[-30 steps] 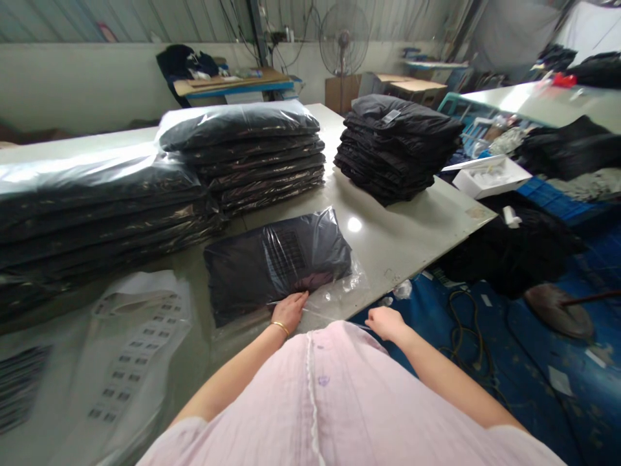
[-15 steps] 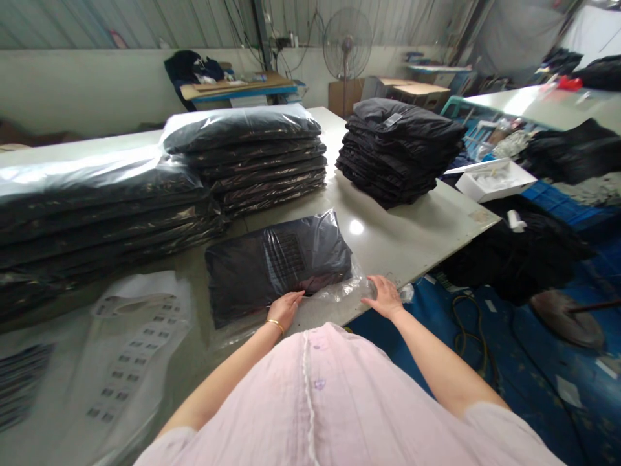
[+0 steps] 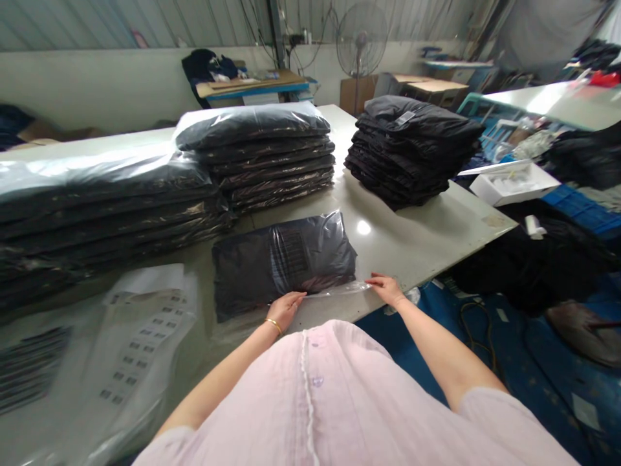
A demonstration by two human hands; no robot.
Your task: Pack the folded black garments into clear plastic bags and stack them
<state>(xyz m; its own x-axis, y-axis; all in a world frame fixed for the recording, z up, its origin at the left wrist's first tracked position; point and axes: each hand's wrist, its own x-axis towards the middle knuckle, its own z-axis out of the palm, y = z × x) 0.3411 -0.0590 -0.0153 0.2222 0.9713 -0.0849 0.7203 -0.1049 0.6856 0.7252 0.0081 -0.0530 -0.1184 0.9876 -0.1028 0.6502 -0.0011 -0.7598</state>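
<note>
A folded dark garment in a clear plastic bag (image 3: 286, 259) lies on the pale table (image 3: 417, 239) in front of me. My left hand (image 3: 286, 309), with a gold bracelet at the wrist, is closed on the bag's near edge, its fingertips pressed together there. My right hand (image 3: 385, 288) pinches the right end of the bag's loose plastic edge near the table's front edge. Between the two hands the plastic edge runs in a narrow strip. A dark patterned panel shows on the middle of the garment.
Bagged dark garments (image 3: 276, 155) stand in stacks behind and left. An unbagged black stack (image 3: 412, 152) is at the back right. Sheets with printed labels (image 3: 145, 336) lie at the left. Beyond the right edge are a white box (image 3: 514, 184) and black cloth (image 3: 538, 252).
My right hand has closed from spread fingers to a pinch on the plastic. The loose plastic edge is now flatter and narrower. The view has shifted slightly left.
</note>
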